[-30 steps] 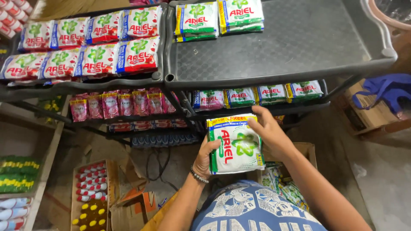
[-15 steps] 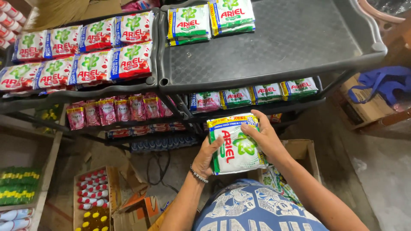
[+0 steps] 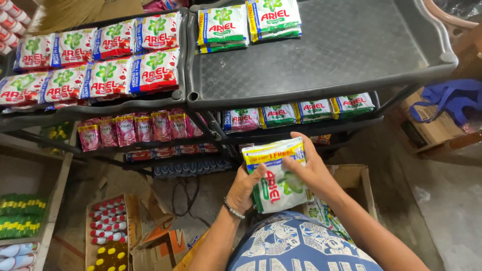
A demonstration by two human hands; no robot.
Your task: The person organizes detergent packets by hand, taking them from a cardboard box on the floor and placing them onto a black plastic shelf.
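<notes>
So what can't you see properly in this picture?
Head view only:
- Detergent packets: how many are stacked, hidden behind the front one and both hands.
- Left hand: its fingers, behind the packets.
- Cardboard box: its contents, covered by the right hand and forearm.
- Bottles: cut off by the left edge.

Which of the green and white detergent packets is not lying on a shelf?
The stack of packets held between the left hand and right hand, below the black shelves; all others lie on shelves.

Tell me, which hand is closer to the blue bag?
Right. The right hand on the packets is on the side toward the blue bag; the left hand is farther away.
</notes>
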